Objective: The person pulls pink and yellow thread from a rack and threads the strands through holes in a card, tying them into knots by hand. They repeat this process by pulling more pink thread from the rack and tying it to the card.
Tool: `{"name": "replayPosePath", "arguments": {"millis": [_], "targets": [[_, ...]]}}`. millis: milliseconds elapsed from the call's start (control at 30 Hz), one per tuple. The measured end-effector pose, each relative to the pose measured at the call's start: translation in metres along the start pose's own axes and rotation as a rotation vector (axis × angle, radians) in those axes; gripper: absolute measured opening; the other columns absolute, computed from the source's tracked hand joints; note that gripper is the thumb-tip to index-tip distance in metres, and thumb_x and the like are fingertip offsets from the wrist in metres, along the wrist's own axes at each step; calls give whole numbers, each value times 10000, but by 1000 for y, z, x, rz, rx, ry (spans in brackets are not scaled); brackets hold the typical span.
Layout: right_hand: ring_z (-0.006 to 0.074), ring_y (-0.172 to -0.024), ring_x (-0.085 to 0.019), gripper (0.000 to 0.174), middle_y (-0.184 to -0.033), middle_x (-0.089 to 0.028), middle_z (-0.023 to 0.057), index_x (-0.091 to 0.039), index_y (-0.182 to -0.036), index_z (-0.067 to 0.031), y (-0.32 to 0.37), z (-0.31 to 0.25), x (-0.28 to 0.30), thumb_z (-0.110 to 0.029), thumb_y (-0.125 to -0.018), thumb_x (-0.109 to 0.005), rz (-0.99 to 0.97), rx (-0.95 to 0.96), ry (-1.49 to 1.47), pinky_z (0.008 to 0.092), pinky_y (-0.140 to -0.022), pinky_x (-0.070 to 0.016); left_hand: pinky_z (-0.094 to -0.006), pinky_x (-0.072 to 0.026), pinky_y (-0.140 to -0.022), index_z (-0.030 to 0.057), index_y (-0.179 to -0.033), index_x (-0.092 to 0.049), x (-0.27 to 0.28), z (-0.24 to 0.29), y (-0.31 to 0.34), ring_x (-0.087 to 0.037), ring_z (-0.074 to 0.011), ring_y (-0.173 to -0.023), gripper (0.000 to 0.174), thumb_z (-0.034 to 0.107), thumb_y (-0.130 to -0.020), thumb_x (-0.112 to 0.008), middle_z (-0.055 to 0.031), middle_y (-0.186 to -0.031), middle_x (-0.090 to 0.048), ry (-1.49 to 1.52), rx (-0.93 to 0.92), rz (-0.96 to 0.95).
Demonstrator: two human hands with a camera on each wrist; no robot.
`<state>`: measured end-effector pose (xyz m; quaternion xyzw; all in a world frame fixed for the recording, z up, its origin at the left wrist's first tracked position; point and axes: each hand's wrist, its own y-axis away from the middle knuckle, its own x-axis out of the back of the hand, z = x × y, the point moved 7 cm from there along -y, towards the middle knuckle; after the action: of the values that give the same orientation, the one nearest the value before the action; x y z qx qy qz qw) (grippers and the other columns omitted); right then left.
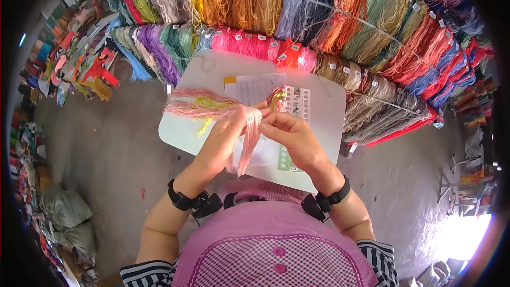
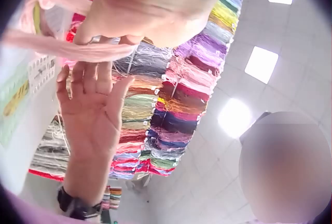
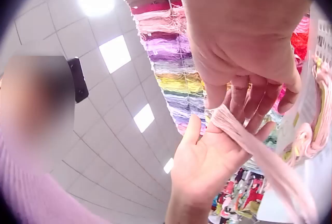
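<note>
A hank of pale pink thread (image 1: 252, 133) lies across my left hand (image 1: 227, 135) and hangs down toward the body. In the right wrist view, the palm of the left hand (image 3: 210, 156) faces up with its thumb raised, and the thread (image 3: 259, 154) crosses its fingers. My right hand (image 1: 295, 137) meets it from the right, its fingertips right at the thread. Seen from the left wrist, the right hand (image 2: 91, 112) has extended fingers and a thumb spread away from them; its fingertips are hidden behind the strand (image 2: 78, 48). More pink and yellow-green thread (image 1: 199, 103) stretches leftward.
Under the hands is a white tabletop (image 1: 326, 111) with a printed sheet (image 1: 257, 86), a card with holes (image 1: 300, 103) and a green card (image 1: 287, 160). Racks of colored thread hanks (image 1: 308, 5) curve behind it. Pale sacks (image 1: 69, 207) sit on the floor at left.
</note>
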<state>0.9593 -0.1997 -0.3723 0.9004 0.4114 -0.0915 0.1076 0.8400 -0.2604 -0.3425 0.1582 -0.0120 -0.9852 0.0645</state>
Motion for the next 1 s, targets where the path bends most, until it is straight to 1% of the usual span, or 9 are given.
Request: {"name": "replayPosePath", "arguments": {"millis": [33,100,133,267,367,400,533,600,1000], "targets": [[92,-935,-586,210,-982,-664,25,-672,-1040,12,2,-4,-6,-163,-924,-667,15,24,-1,267,-865,-468,-351,-413,-998,-40,-1119,-642,9,4,2,-562,-142,-1103,445,349,-1043,-438,-115,-1270,-596,0,-11,-6],[85,-927,-582,197,-977,-664,22,-676,-1039,9,6,-5,-16,-149,-922,-669,38,56,1,260,-861,-469,-298,-452,-915,-27,-985,-701,19,17,6,-613,-103,-924,327,253,-1005,-535,-72,-1030,-687,-472,-108,-145],[83,-917,-585,194,-969,-666,20,-677,-1037,11,8,-6,-20,-146,-922,-670,54,76,-4,253,-853,-471,-268,-480,-820,-11,-903,-720,28,16,10,-620,-82,-794,224,161,-959,-588,-23,-849,-691,-366,-54,-28],[81,-890,-593,181,-952,-672,17,-681,-1027,14,14,-8,-33,-130,-917,-677,121,117,-36,240,-830,-477,-241,-474,-734,-8,-923,-716,37,18,15,-595,-55,-802,202,144,-956,-586,-12,-884,-681,-1,74,-54],[84,-890,-596,172,-953,-672,20,-681,-1031,14,19,-12,-39,-118,-921,-670,151,137,6,241,-830,-481,-229,-469,-725,-9,-949,-714,34,26,17,-594,-55,-804,195,148,-951,-599,-15,-896,-680,-86,-45,-63],[84,-890,-596,172,-953,-672,20,-681,-1031,14,19,-15,-41,-118,-921,-670,149,142,10,241,-830,-481,-222,-468,-726,-7,-986,-715,33,30,18,-595,-62,-803,190,150,-947,-614,-19,-902,-678,-280,-113,-115],[85,-904,-593,146,-969,-668,25,-673,-1020,16,20,-20,-39,-100,-936,-646,114,196,0,244,-849,-481,-223,-477,-717,-13,-1026,-708,29,29,19,-602,-65,-810,199,148,-946,-622,-23,-908,-678,-230,-181,-99],[84,-911,-591,140,-973,-666,26,-670,-1015,17,19,-25,-35,-96,-940,-639,104,223,9,246,-856,-480,-231,-490,-725,-25,-1054,-694,28,26,17,-613,-69,-824,220,154,-952,-619,-26,-926,-682,-41,-50,-78],[91,-903,-588,175,-952,-662,32,-668,-1011,16,20,-25,-16,-143,-946,-638,144,233,11,249,-861,-461,-242,-501,-787,-38,-1086,-675,7,18,4,-626,-86,-896,245,160,-982,-575,-69,-1010,-686,-8,-23,-123]]}}
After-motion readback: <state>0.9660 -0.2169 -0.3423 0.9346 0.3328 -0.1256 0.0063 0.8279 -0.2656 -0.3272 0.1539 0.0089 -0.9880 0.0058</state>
